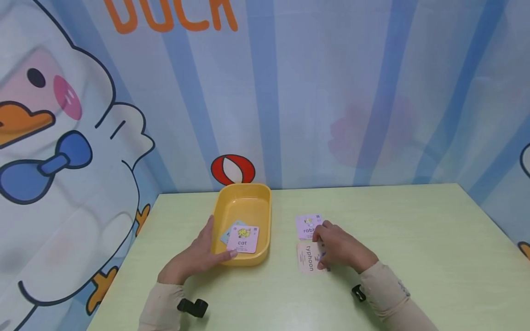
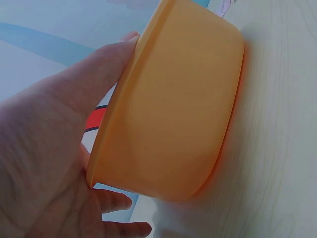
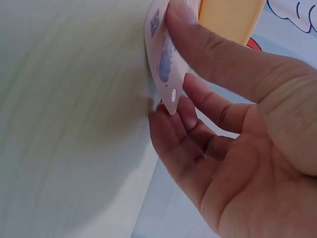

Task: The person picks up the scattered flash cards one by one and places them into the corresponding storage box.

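Note:
My left hand (image 1: 193, 258) holds the near left side of a yellow plastic bin (image 1: 248, 207), its thumb over the rim. In the left wrist view the bin's outer wall (image 2: 173, 104) fills the middle, fingers beyond the rim. Inside the bin lies a pink-lilac "cat" flashcard (image 1: 248, 246), overlapping a blue card (image 1: 225, 236). My right hand (image 1: 345, 248) pinches the right edge of a pale pink "typhoon" flashcard (image 1: 308, 258). Seen from the right wrist, that card (image 3: 157, 44) bends between thumb and fingers, its holed corner showing. A lilac "rabbit" card (image 1: 304, 224), partly behind the fingers, lies just beyond.
The pale green tabletop (image 1: 434, 257) reaches back to a blue striped backdrop (image 1: 306, 101) with a large printed duck (image 1: 95, 184) at the left. Each sleeve has a black wrist device, such as the left one (image 1: 192, 308).

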The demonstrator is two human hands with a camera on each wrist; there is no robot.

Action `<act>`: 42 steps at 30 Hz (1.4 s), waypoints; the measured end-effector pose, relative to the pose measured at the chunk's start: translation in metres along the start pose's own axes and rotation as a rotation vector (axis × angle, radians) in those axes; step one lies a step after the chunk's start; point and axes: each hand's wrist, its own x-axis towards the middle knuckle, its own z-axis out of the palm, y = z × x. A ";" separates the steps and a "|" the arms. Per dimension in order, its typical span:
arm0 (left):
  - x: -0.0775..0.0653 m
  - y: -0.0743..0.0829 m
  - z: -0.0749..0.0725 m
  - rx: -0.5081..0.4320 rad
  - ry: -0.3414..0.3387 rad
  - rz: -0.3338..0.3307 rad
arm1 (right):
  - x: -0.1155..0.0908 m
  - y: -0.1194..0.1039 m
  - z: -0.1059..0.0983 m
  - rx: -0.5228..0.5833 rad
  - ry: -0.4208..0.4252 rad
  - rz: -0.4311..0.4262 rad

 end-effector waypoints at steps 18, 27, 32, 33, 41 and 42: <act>0.000 0.000 0.001 -0.004 -0.001 -0.015 | 0.008 0.012 -0.005 0.213 -0.060 0.017; 0.004 -0.006 0.002 -0.005 -0.014 -0.011 | 0.009 0.021 -0.006 0.310 -0.085 -0.023; 0.004 -0.005 0.002 0.000 -0.010 -0.016 | 0.011 0.025 -0.006 0.351 -0.105 -0.014; 0.004 -0.005 0.002 0.004 -0.008 -0.017 | 0.011 0.025 -0.006 0.353 -0.107 -0.010; 0.001 -0.003 0.001 0.013 -0.002 -0.009 | 0.011 0.027 -0.010 0.345 -0.115 -0.001; 0.001 -0.002 0.001 0.013 -0.002 -0.007 | 0.011 0.028 -0.010 0.344 -0.116 -0.008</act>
